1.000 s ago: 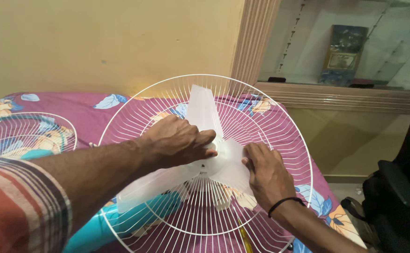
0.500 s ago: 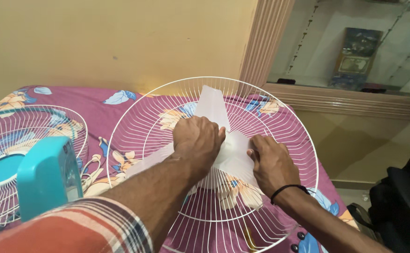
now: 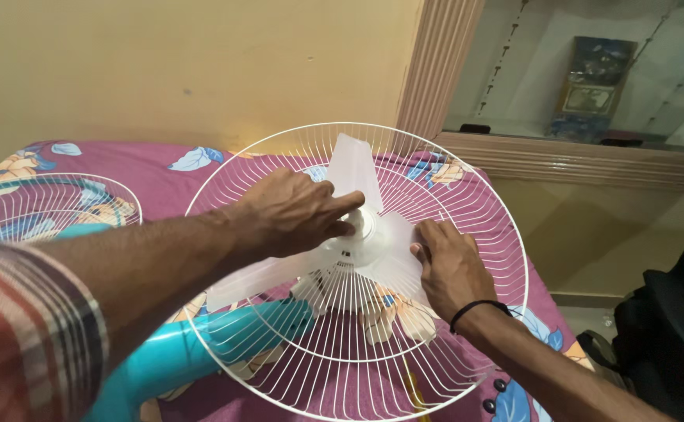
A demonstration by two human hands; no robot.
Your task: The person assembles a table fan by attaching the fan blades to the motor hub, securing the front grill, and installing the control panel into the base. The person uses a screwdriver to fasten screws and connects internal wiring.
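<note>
Fan blade (image 3: pixel 353 168) seated in rear grille (image 3: pixel 467 195); left hand (image 3: pixel 291 215) pinching hub cap (image 3: pixel 360 224); right hand (image 3: pixel 447 266) spread flat at 4 o'clock; front grille (image 3: pixel 37 207) unfitted.

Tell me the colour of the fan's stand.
Turquoise blue; the fan stand shows best in the head view, behind the white grille.

Single head view, looking down, close over fan guard (image 3: pixel 467 195)

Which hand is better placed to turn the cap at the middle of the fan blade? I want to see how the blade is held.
Probably the left hand: its fingertips already touch the hub of the white fan blade. The right hand lies flat on a lower blade, well placed to steady it inside the white wire guard.
</note>
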